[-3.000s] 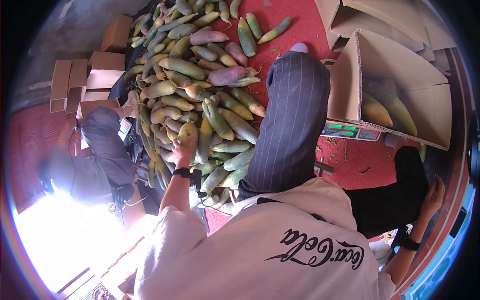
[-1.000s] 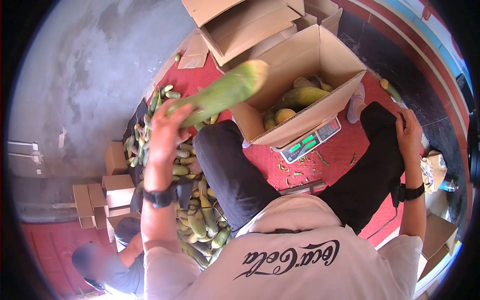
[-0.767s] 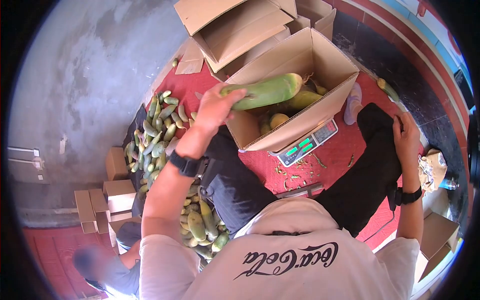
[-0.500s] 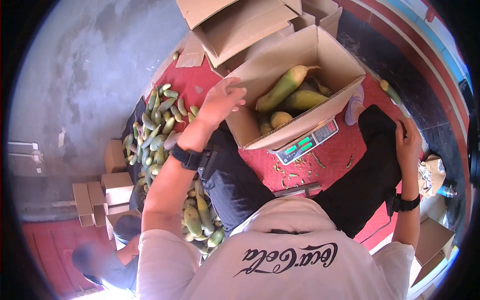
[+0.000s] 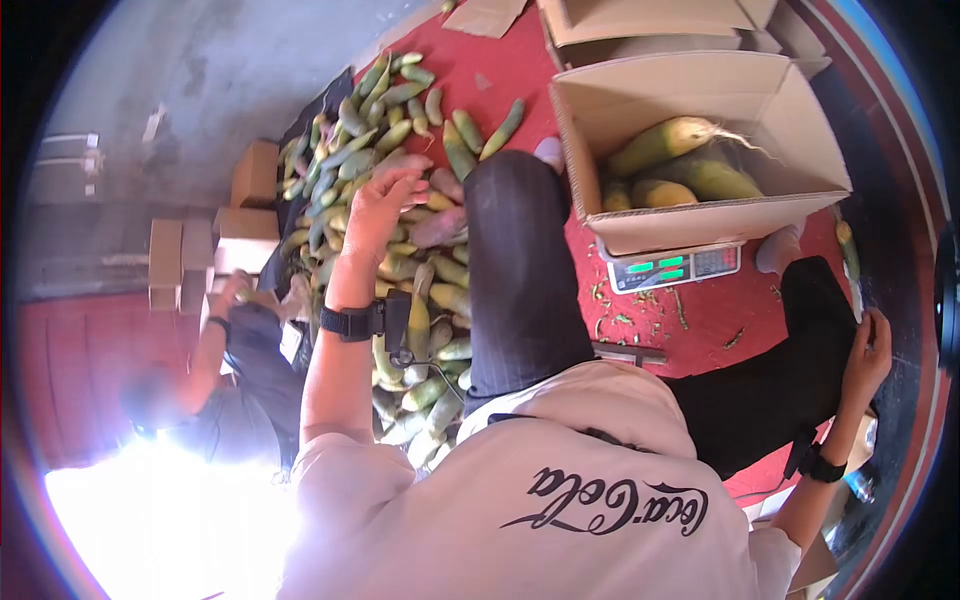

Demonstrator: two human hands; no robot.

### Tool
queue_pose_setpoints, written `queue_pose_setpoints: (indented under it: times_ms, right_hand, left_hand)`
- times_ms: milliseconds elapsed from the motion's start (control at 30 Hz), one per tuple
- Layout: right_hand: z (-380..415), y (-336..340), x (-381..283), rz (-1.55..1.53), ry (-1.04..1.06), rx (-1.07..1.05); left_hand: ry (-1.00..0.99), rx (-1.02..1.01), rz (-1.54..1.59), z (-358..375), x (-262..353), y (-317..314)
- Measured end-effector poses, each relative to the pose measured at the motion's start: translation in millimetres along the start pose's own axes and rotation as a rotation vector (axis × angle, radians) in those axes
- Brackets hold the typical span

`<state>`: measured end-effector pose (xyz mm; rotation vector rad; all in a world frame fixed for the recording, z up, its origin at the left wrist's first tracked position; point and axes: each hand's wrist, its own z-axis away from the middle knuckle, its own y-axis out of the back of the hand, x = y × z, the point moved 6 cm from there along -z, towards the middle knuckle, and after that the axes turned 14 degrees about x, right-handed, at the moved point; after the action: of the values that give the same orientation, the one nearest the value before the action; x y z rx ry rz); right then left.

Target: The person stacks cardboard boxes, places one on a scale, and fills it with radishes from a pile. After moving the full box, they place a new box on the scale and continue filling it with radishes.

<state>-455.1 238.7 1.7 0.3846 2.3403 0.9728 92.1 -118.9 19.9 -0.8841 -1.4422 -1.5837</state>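
My left hand (image 5: 378,205) hovers with fingers spread and nothing in it over the pile of green radishes (image 5: 400,180) on the red floor mat (image 5: 690,320). My right hand (image 5: 868,355) rests loosely curled on my knee, holding nothing. The cardboard box (image 5: 700,215), with radishes inside, sits on a digital scale (image 5: 672,268). Another person (image 5: 235,360) crouches beside the pile.

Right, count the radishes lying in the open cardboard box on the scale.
4 show in the open brown cardboard box: a long green radish with a white root tip on top, a darker green one beside it, and two yellowish ones lower down. More may lie hidden beneath.
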Motion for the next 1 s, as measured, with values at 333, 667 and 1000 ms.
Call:
queue_pose_setpoints:
  times_ms: [333, 667, 1000]
  right_hand:
    - [-6.1, -4.8, -10.5, 0.175, 0.075, -0.044]
    - [-10.6, -14.7, -1.7, 0.256, 0.146, -0.092]
    - [-15.3, -19.0, -9.9, 0.335, 0.134, -0.149]
  left_hand:
    - [0.358, 0.021, -0.451, 11.1, -261.6, 115.5]
    - [-0.416, -0.567, -1.449, 27.0, -356.7, 82.0]
    - [0.228, -0.024, -0.975, -17.9, -405.5, 61.7]
